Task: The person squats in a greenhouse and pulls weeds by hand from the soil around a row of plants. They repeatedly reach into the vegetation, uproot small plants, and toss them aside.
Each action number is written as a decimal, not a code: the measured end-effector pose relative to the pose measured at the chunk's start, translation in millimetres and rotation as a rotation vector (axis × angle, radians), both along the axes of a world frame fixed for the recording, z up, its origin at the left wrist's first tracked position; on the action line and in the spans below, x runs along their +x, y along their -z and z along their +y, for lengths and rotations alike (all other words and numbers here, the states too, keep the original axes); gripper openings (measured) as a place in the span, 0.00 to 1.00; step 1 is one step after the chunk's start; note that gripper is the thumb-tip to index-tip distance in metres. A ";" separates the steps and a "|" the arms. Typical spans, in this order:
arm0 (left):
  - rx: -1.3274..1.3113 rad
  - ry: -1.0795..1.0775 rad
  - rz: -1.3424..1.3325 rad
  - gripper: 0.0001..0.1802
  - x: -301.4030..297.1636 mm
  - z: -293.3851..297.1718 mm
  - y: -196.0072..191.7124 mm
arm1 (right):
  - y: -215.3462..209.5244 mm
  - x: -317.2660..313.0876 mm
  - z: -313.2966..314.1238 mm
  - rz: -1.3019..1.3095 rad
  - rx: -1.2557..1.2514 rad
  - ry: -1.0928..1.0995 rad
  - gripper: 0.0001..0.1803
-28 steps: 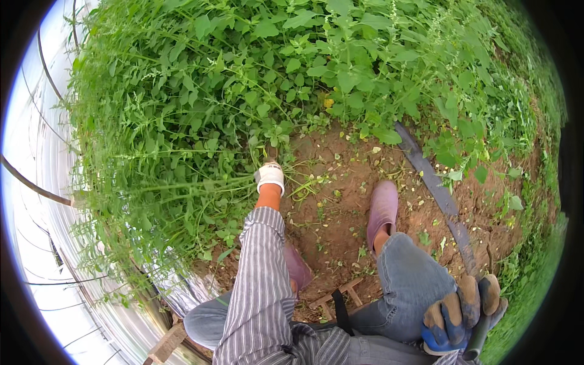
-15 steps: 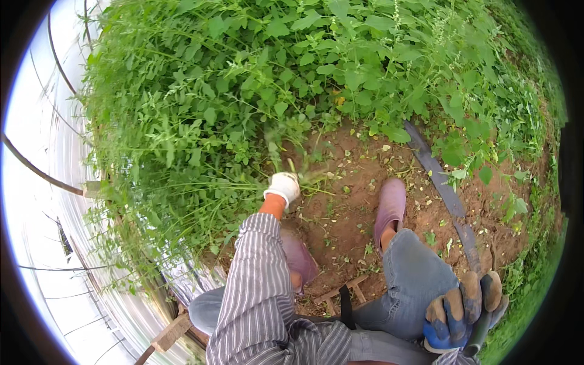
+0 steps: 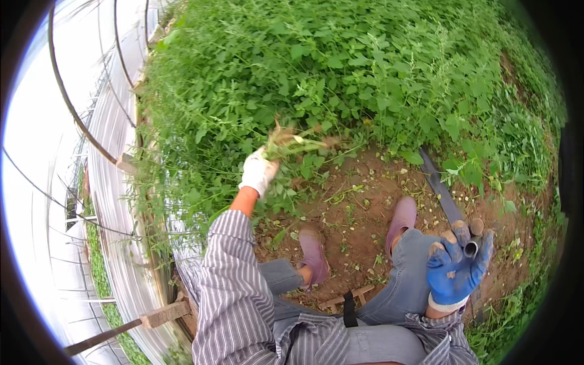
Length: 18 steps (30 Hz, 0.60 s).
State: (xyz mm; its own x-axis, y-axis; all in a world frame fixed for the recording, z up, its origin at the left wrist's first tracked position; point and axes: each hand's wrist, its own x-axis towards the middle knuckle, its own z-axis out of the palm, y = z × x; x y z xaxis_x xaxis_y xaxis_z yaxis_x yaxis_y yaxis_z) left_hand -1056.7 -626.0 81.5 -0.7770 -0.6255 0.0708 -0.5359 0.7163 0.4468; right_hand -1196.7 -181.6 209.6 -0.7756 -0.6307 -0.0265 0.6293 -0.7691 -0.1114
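Note:
My left hand (image 3: 260,173), in a white glove, is closed around a bunch of uprooted weeds (image 3: 295,145). Their pale stems and brownish root ends stick out past the fingers, blurred by motion. Behind the bunch rises a dense stand of leafy green weeds (image 3: 316,73). Over by my right knee, my right hand (image 3: 453,274) wears a blue glove with soil-stained fingers. It grips a dark tubular handle (image 3: 470,249), whose round hollow end shows between the fingers; the rest of it is hidden.
Brown soil (image 3: 359,207) with scattered leaf bits lies around my two pink boots (image 3: 314,255). A dark flat strip (image 3: 441,188) runs along the ground at right. Plastic sheeting (image 3: 115,201) on curved ribs stands at left, near a wooden block (image 3: 165,314). A wooden frame (image 3: 331,302) is beneath me.
My left hand has moved up and left, lifting the weeds so their root ends show. My right hand has turned and risen, showing the handle's hollow end. The view has shifted.

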 end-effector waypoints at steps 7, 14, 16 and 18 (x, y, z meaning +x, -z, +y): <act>0.185 -0.494 0.323 0.16 97.2 -72.0 -155.5 | 1.3 0.1 -1.3 0.059 0.101 0.026 0.13; -0.348 -0.822 -0.293 0.15 248.8 0.8 -202.3 | 18.7 0.6 0.6 0.150 0.253 0.056 0.12; -0.098 -0.923 -0.164 0.16 298.1 3.1 -166.0 | 20.9 0.1 0.1 0.199 0.285 0.060 0.14; 0.238 -0.827 0.155 0.10 306.9 14.9 -127.4 | 32.1 -8.5 3.2 0.251 0.375 0.138 0.18</act>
